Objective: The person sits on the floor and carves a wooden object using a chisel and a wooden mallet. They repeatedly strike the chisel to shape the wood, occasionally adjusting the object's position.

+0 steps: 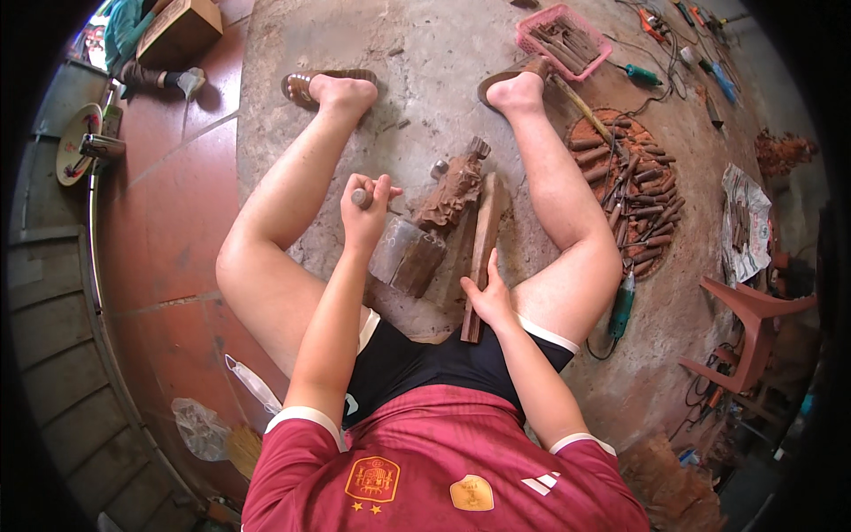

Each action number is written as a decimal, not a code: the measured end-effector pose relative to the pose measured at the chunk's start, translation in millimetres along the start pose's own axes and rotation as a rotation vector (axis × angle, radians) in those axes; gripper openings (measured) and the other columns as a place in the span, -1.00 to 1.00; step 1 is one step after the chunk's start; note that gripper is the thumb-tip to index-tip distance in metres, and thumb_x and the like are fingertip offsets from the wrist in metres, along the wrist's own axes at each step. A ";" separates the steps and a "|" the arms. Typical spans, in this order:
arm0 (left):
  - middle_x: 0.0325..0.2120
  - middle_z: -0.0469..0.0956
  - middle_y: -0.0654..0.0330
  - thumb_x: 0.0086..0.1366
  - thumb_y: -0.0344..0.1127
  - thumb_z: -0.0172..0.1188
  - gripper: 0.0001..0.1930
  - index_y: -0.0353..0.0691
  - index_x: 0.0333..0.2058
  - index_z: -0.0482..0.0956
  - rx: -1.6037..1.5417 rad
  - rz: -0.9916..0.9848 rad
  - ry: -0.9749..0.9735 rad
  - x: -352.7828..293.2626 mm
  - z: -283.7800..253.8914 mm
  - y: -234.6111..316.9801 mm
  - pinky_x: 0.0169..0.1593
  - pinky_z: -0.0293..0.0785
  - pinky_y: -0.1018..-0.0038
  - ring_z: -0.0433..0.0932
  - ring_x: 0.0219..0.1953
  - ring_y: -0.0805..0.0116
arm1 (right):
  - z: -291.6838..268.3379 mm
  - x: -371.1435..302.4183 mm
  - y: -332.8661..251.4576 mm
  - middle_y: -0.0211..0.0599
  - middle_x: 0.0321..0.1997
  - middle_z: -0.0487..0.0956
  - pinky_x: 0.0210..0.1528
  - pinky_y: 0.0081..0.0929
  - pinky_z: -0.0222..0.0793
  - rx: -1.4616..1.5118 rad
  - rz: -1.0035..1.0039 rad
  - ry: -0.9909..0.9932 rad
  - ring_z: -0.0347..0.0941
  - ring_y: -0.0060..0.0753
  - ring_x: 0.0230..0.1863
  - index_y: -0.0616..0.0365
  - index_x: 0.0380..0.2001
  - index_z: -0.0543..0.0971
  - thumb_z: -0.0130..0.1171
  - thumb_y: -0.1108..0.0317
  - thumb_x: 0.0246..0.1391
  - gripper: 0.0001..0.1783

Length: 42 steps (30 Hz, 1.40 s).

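Observation:
I sit on a concrete floor with my legs spread. My left hand [366,206] is closed around a wooden-handled chisel [362,197], held above a grey stone block [406,255]. A carved brown wooden figure [454,189] leans on that block, between my legs. My right hand [489,297] rests on the near end of a long flat wooden mallet [483,253] that lies on the floor beside the figure.
A round tray of several wooden-handled chisels [634,191] lies right of my right leg, with a green power tool [622,303] by it. A pink basket of tools [562,39] stands beyond my right foot. A red plastic chair [749,330] is at the right.

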<state>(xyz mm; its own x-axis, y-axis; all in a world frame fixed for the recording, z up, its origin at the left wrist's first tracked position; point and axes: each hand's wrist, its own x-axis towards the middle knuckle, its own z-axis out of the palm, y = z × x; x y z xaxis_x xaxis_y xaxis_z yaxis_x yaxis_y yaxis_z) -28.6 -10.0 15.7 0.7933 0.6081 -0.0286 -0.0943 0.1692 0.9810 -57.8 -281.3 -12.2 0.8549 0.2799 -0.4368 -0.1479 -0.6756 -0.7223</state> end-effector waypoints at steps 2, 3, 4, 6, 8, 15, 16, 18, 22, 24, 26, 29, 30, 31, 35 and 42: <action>-0.59 0.41 0.24 0.35 -0.27 0.15 -0.72 -0.19 -0.45 0.25 -0.029 -0.041 -0.053 -1.2 3.5 3.8 -0.24 0.54 0.41 0.52 -0.48 0.42 | 0.4 -1.1 0.4 0.20 0.08 0.49 0.14 -0.33 0.34 0.015 -0.016 0.015 0.45 0.06 0.11 0.11 0.40 -0.25 0.21 0.07 0.03 0.09; -0.60 0.40 0.24 0.36 -0.24 0.15 -0.71 -0.19 -0.44 0.26 -0.043 -0.062 -0.080 -2.1 5.6 3.6 -0.23 0.55 0.39 0.51 -0.49 0.42 | 0.2 -1.2 0.6 0.19 0.08 0.49 0.14 -0.33 0.35 0.018 0.001 0.007 0.46 0.05 0.11 0.10 0.41 -0.25 0.21 0.07 0.04 0.08; -0.61 0.40 0.24 0.36 -0.21 0.14 -0.71 -0.20 -0.43 0.27 -0.033 -0.060 -0.087 -3.3 5.9 1.3 -0.23 0.55 0.37 0.50 -0.50 0.42 | -0.6 -1.7 -2.2 0.18 0.08 0.49 0.14 -0.34 0.35 0.021 0.018 -0.002 0.46 0.04 0.10 0.10 0.41 -0.25 0.21 0.07 0.04 0.08; -0.64 0.38 0.25 0.36 -0.14 0.13 -0.69 -0.22 -0.41 0.28 -0.012 -0.057 -0.101 -5.4 5.8 -3.7 -0.24 0.55 0.34 0.48 -0.53 0.43 | -3.4 -3.2 -8.3 0.16 0.08 0.49 0.14 -0.34 0.35 0.019 0.059 -0.025 0.46 0.03 0.10 0.09 0.41 -0.24 0.22 0.07 0.04 0.08; -0.65 0.37 0.27 0.36 -0.10 0.13 -0.67 -0.23 -0.41 0.31 -0.019 -0.023 -0.118 -6.3 6.5 -12.5 -0.26 0.53 0.36 0.45 -0.55 0.46 | -7.3 -3.8 -17.4 0.17 0.08 0.50 0.13 -0.35 0.35 0.008 0.104 -0.057 0.46 0.03 0.10 0.08 0.41 -0.24 0.22 0.06 0.04 0.08; -0.66 0.39 0.30 0.31 0.00 0.17 -0.58 -0.25 -0.49 0.35 0.223 0.051 -0.196 -13.5 20.6 -30.9 -0.45 0.37 0.54 0.40 -0.58 0.53 | -11.4 -4.6 -18.5 0.13 0.18 0.43 0.22 -0.44 0.24 0.089 0.119 -0.067 0.39 -0.15 0.19 0.14 0.41 -0.19 0.24 0.13 0.04 0.06; -0.66 0.40 0.30 0.29 0.02 0.18 -0.57 -0.26 -0.49 0.36 0.217 0.041 -0.199 -14.0 22.0 -29.2 -0.50 0.32 0.57 0.40 -0.59 0.54 | -12.2 -5.0 -21.2 0.11 0.17 0.44 0.19 -0.46 0.26 0.105 0.127 -0.065 0.41 -0.17 0.16 0.15 0.40 -0.17 0.24 0.16 0.04 0.04; -0.67 0.40 0.30 0.29 0.01 0.19 -0.58 -0.26 -0.48 0.37 0.233 0.068 -0.195 -12.7 20.8 -34.6 -0.49 0.33 0.57 0.39 -0.59 0.54 | -16.2 -6.9 -28.2 0.09 0.15 0.46 0.15 -0.49 0.30 0.138 0.142 -0.061 0.45 -0.22 0.11 0.16 0.40 -0.12 0.24 0.22 0.05 0.00; -0.68 0.40 0.30 0.31 -0.07 0.20 -0.62 -0.26 -0.49 0.37 0.256 0.061 -0.200 -12.5 19.5 -36.3 -0.50 0.31 0.57 0.38 -0.60 0.55 | -25.0 -15.9 -28.0 -0.04 0.06 0.52 0.09 -0.56 0.34 0.370 -0.044 0.064 0.46 -0.47 0.02 0.32 0.36 0.01 0.20 0.48 0.02 -0.12; -0.69 0.40 0.30 0.33 -0.14 0.19 -0.66 -0.26 -0.49 0.37 0.259 0.051 -0.200 -6.2 19.5 -37.6 -0.51 0.30 0.57 0.37 -0.62 0.55 | -39.9 -24.0 -28.0 0.02 0.15 0.45 0.15 -0.52 0.30 0.411 -0.104 0.033 0.42 -0.40 0.10 0.37 0.35 -0.03 0.18 0.52 0.01 -0.11; -0.70 0.39 0.30 0.34 -0.25 0.17 -0.71 -0.27 -0.50 0.37 0.247 -0.016 -0.196 -3.9 22.8 -34.8 -0.52 0.29 0.57 0.36 -0.63 0.56 | -67.3 -27.6 -51.5 0.16 0.15 0.43 0.16 -0.45 0.31 0.280 -0.323 0.053 0.42 -0.26 0.14 0.37 0.35 -0.04 0.17 0.52 0.00 -0.11; -0.70 0.39 0.30 0.35 -0.27 0.16 -0.72 -0.27 -0.50 0.38 0.230 -0.057 -0.207 1.4 26.9 -32.3 -0.53 0.28 0.58 0.35 -0.63 0.57 | -113.3 -15.6 -101.2 0.16 -0.06 0.53 -0.05 -0.32 0.46 -0.001 -0.624 -0.004 0.55 0.06 -0.09 0.16 0.36 0.08 0.23 0.44 -0.03 -0.12; -0.69 0.40 0.32 0.31 -0.34 0.17 -0.75 -0.27 -0.53 0.39 0.244 -0.059 -0.191 3.7 28.0 -33.7 -0.53 0.27 0.58 0.35 -0.63 0.57 | -125.7 -10.5 -122.1 0.10 -0.15 0.53 -0.13 -0.29 0.48 -0.138 -0.637 -0.043 0.55 0.07 -0.19 0.05 0.36 0.12 0.23 0.40 -0.02 -0.14; -0.68 0.43 0.32 0.29 -0.34 0.17 -0.76 -0.27 -0.53 0.40 0.225 -0.063 -0.202 5.0 26.6 -35.4 -0.51 0.29 0.57 0.37 -0.61 0.58 | -138.5 -6.3 -144.4 0.04 -0.24 0.52 -0.21 -0.26 0.49 -0.273 -0.647 -0.082 0.54 0.07 -0.28 -0.07 0.35 0.15 0.24 0.37 -0.02 -0.16; -0.52 0.58 0.30 0.19 -0.44 0.18 -0.94 -0.31 -0.39 0.55 0.217 -0.038 -0.273 5.8 25.9 -33.8 -0.35 0.42 0.54 0.50 -0.44 0.55 | -150.9 9.4 -187.5 -0.17 -0.51 0.37 -0.43 -0.27 0.36 -0.598 -0.783 -0.170 0.37 -0.10 -0.55 -0.29 0.31 0.28 0.28 0.30 -0.06 -0.20; -0.39 0.64 0.20 0.14 -0.51 0.19 -0.86 -0.37 -0.29 0.59 0.323 0.084 -0.292 2.4 27.3 -41.3 -0.22 0.47 0.52 0.57 -0.27 0.47 | -157.5 15.9 -202.3 -0.05 -0.48 0.48 -0.41 -0.16 0.48 -0.881 -0.625 -0.386 0.49 -0.05 -0.55 -0.37 0.28 0.30 0.20 0.19 0.03 -0.30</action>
<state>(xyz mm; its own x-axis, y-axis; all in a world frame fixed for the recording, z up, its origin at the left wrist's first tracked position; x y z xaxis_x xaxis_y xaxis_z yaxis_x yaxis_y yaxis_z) -6.4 -36.7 -19.7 0.9321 0.3567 0.0636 -0.0097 -0.1508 0.9885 64.0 -247.6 211.5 0.4246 0.8224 -0.3787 0.7784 -0.5452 -0.3113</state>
